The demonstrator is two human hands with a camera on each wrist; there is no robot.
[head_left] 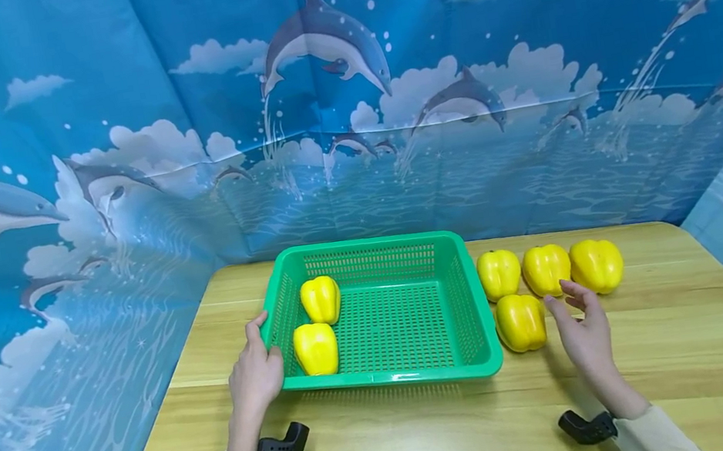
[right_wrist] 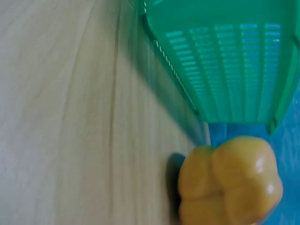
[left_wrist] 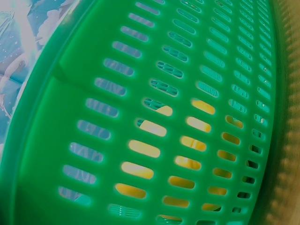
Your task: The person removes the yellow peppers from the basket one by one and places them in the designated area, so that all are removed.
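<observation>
Pepper [head_left: 520, 322] just left of right hand [head_left: 587, 336], fingers loose, left hand [head_left: 255, 375] grips basket [head_left: 487, 362] rim.

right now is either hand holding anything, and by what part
The left hand grips the green basket by its left rim. The right hand holds nothing, open beside a yellow pepper.
</observation>
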